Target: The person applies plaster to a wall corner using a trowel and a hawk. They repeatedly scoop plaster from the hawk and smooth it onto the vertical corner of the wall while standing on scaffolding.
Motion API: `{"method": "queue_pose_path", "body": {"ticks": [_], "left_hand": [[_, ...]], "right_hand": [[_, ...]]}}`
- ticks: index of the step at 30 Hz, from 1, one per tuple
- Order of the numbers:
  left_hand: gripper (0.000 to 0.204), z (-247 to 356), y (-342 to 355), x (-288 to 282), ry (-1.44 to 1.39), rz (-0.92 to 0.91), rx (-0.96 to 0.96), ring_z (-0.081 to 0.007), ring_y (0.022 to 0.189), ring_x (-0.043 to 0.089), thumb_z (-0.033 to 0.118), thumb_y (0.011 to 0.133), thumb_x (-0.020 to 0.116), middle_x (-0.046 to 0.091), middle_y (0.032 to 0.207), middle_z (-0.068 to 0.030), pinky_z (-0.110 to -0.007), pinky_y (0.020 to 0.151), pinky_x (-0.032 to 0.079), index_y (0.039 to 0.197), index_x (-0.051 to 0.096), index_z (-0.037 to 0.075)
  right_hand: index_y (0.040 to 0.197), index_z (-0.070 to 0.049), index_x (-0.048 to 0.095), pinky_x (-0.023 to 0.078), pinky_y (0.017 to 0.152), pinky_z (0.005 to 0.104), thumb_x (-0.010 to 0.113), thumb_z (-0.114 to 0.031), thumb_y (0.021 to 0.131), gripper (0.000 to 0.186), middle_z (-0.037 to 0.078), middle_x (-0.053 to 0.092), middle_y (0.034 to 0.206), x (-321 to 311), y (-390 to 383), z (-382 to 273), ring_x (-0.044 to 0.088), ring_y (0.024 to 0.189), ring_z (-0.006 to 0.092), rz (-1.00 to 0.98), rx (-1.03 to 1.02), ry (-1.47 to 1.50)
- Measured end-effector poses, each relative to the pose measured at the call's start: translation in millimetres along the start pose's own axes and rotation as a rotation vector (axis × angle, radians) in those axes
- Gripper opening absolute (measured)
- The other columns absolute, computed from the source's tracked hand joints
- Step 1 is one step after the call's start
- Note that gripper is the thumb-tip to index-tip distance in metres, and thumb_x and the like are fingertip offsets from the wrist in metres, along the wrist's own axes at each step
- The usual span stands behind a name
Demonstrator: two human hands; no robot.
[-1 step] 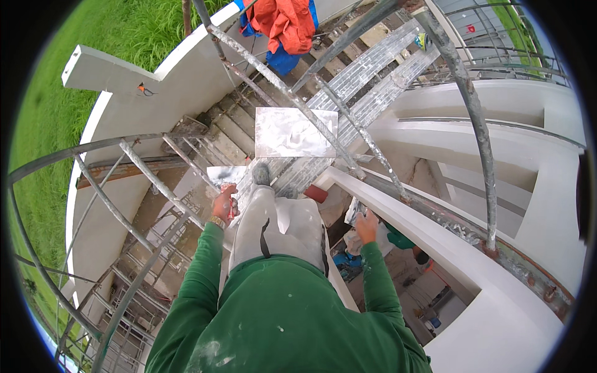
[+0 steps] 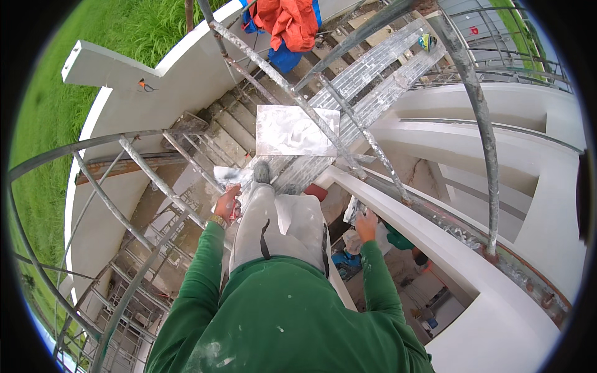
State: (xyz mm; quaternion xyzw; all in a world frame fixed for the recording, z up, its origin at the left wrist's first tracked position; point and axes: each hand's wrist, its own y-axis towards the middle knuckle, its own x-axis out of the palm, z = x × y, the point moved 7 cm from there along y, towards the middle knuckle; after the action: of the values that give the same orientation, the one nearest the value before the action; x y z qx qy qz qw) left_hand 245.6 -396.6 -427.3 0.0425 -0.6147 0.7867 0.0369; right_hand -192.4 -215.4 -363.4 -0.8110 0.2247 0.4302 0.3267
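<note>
My left hand (image 2: 227,202) is closed around the red handle of a trowel, down beside my left thigh. The flat metal blade (image 2: 229,175) points away from me, smeared with white plaster. To the right of my right thigh, my right hand (image 2: 366,224) grips a plaster-coated, flat-bladed tool (image 2: 353,210), its blade upright close to the white wall edge; my fingers partly cover its handle. Ahead of my foot a white-smeared rectangular board (image 2: 297,130) lies across the planks.
Scaffold planks (image 2: 373,68) run ahead to the right, crossed by metal tubes (image 2: 479,118). A curved scaffold rail (image 2: 93,144) bends around on the left. White concrete ledges (image 2: 429,261) lie right, with another person (image 2: 401,238) below. An orange and blue tarp (image 2: 286,25) hangs ahead.
The trowel blade in my left hand has shifted slightly to the right. My right hand stays almost where it was. The person below has moved a little.
</note>
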Motion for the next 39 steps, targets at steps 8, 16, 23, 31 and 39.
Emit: {"method": "queue_pose_path", "body": {"ticks": [8, 16, 23, 31, 39], "left_hand": [[0.035, -109.3, 49.1, 76.3, -0.184, -0.287, -0.129, -0.011, 0.039, 0.041, 0.044, 0.095, 0.058, 0.046, 0.061, 0.001, -0.03, 0.044, 0.043, 0.103, 0.053, 0.011], [0.03, -164.4, 162.5, 151.8, -0.562, -0.162, -0.128, -0.0108, 0.04, 0.046, 0.04, 0.097, 0.058, 0.052, 0.067, 0.0007, -0.029, 0.048, 0.047, 0.105, 0.055, 0.011], [0.033, -168.9, 181.0, 153.4, -0.554, -0.064, -0.175, -0.0109, 0.045, 0.05, 0.038, 0.095, 0.063, 0.052, 0.07, -0.001, -0.029, 0.054, 0.05, 0.1, 0.054, 0.007], [0.037, -184.1, 194.6, 145.7, -0.721, -0.011, -0.023, -0.0108, 0.049, 0.051, 0.037, 0.096, 0.06, 0.055, 0.086, -0.0069, -0.031, 0.058, 0.052, 0.106, 0.049, 0.003], [0.043, -175.6, 183.9, 164.3, -0.936, -0.14, -0.045, -0.0128, 0.05, 0.051, 0.031, 0.1, 0.052, 0.057, 0.119, -0.0099, -0.033, 0.062, 0.051, 0.134, 0.04, 0.008]], "right_hand": [[0.105, 0.005, 0.064, 0.046, 0.091, 0.0509, 0.057, -0.02, 0.08, 0.037, 0.03, 0.065, 0.101, 168.6, 114.2, 50.1, 0.06, 0.099, 0.0482, -0.308, -0.045, -0.104], [0.105, 0.0, 0.067, 0.05, 0.088, 0.0494, 0.056, -0.02, 0.079, 0.034, 0.028, 0.067, 0.098, 442.8, 312.6, 56.5, 0.063, 0.096, 0.0462, -0.488, -0.226, -0.339], [0.105, -0.008, 0.068, 0.052, 0.086, 0.048, 0.052, -0.021, 0.086, 0.028, 0.019, 0.069, 0.104, 584.8, 437.6, 25.5, 0.066, 0.099, 0.0361, -0.439, -0.335, -0.643], [0.108, -0.01, 0.066, 0.052, 0.088, 0.0455, 0.05, -0.018, 0.088, 0.027, 0.016, 0.069, 0.105, 667.6, 396.8, 86.5, 0.066, 0.101, 0.0334, -0.627, -0.57, -0.817], [0.134, -0.006, 0.051, 0.048, 0.096, 0.0501, 0.065, -0.011, 0.086, 0.051, 0.016, 0.067, 0.108, 578.9, 415.5, 167.6, 0.065, 0.102, 0.0301, -0.851, 0.137, 0.065]]}}
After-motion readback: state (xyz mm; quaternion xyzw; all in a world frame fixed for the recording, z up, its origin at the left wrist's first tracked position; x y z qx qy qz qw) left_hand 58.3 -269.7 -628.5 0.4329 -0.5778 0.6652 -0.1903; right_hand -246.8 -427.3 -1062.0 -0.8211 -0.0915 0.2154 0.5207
